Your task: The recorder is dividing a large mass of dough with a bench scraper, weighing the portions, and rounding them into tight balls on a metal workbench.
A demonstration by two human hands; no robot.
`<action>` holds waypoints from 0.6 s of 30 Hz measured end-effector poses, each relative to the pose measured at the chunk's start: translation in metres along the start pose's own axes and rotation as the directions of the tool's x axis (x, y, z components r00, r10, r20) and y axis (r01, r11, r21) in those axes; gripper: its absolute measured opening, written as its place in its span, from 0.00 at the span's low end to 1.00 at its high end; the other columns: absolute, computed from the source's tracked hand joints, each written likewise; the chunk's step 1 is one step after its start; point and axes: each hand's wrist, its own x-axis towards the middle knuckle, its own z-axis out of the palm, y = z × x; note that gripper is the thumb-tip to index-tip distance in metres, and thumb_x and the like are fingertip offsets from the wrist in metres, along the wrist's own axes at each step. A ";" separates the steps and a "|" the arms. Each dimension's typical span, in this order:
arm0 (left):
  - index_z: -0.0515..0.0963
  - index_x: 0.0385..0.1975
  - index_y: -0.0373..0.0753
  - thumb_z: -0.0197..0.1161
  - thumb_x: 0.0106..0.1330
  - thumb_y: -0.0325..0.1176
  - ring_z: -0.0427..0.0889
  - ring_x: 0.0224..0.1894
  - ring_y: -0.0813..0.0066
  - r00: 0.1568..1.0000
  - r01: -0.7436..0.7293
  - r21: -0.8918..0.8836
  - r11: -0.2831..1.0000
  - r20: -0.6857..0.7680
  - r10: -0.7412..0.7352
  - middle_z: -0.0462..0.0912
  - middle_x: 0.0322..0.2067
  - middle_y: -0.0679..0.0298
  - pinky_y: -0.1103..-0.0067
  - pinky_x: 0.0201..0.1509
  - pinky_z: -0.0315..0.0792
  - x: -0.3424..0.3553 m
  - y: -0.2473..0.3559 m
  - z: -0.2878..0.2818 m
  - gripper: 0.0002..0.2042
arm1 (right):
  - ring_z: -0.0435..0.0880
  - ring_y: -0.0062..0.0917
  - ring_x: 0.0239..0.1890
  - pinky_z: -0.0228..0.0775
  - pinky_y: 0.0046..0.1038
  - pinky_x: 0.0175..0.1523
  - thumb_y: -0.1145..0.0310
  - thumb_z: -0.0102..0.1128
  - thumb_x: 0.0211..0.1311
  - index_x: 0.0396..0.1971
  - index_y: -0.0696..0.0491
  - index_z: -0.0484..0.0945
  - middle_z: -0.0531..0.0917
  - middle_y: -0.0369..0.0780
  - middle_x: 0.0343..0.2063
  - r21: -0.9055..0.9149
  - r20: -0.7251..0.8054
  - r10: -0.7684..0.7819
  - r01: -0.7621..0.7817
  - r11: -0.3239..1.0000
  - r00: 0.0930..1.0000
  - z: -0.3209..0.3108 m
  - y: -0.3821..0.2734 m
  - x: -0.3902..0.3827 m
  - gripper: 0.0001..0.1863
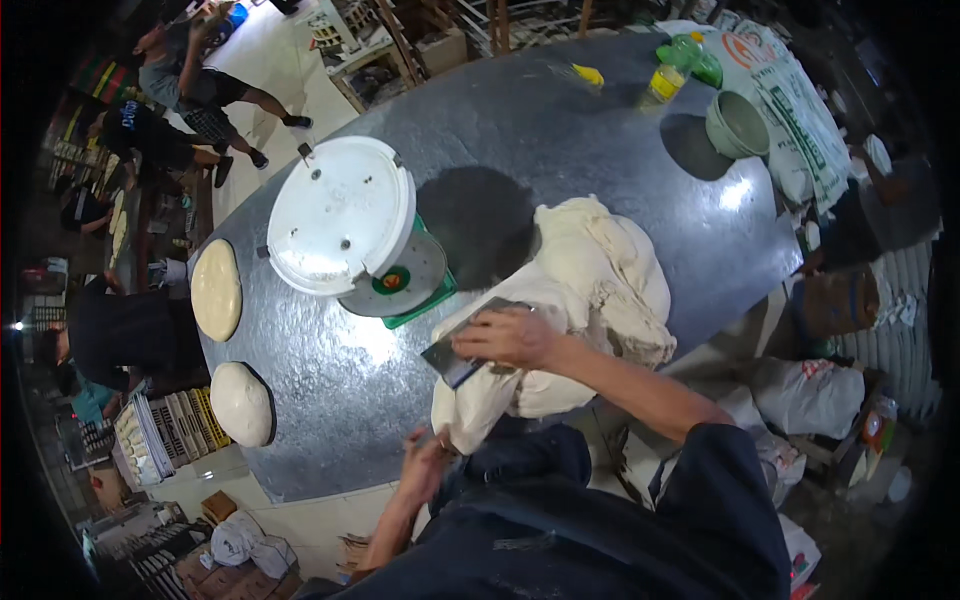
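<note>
A large mass of pale dough [600, 265] lies across the near middle of the dark table, one lobe stretching toward my body. My right hand [510, 338] is closed on a flat metal dough scraper [462, 352], whose blade presses at the dough's left part. At the near table edge, my left hand [425, 465] is beside the tip of that lobe; its fingers are blurred, and whether they grip the dough is unclear. Two separate dough pieces rest at the table's left: a flatter oval one [216, 290] and a rounder one [241, 404].
Left of the dough stands a scale [420, 265] with a green base and a white round pan [342, 215]. At the far right are a green bowl [737, 125], a yellow-labelled container [664, 84] and white sacks [800, 120]. Several people are beyond the table's left side.
</note>
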 end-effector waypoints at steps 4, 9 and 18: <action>0.63 0.57 0.31 0.64 0.63 0.37 0.72 0.55 0.62 0.679 -0.545 0.686 0.482 0.023 0.734 0.73 0.50 0.52 0.69 0.61 0.63 0.030 0.027 -0.015 0.27 | 0.79 0.35 0.45 0.72 0.31 0.49 0.68 0.66 0.53 0.45 0.59 0.74 0.80 0.46 0.41 0.642 -0.537 0.831 -0.568 0.515 0.147 -0.006 -0.006 -0.016 0.20; 0.71 0.52 0.34 0.65 0.55 0.54 0.67 0.58 0.50 0.038 -0.833 0.402 -0.381 0.728 0.684 0.72 0.52 0.45 0.66 0.61 0.63 0.092 0.140 0.156 0.32 | 0.76 0.46 0.50 0.67 0.37 0.53 0.69 0.68 0.48 0.53 0.64 0.61 0.76 0.55 0.46 0.358 -0.559 0.828 -0.912 0.199 -0.039 -0.069 -0.007 -0.048 0.34; 0.74 0.30 0.34 0.55 0.61 0.58 0.81 0.29 0.47 0.591 -0.772 0.627 0.103 0.649 0.480 0.80 0.18 0.50 0.59 0.37 0.73 0.113 0.109 0.112 0.26 | 0.78 0.56 0.41 0.70 0.48 0.45 0.73 0.60 0.49 0.50 0.64 0.59 0.75 0.61 0.42 -0.026 -0.078 0.993 -0.996 0.083 0.084 0.011 0.006 -0.017 0.29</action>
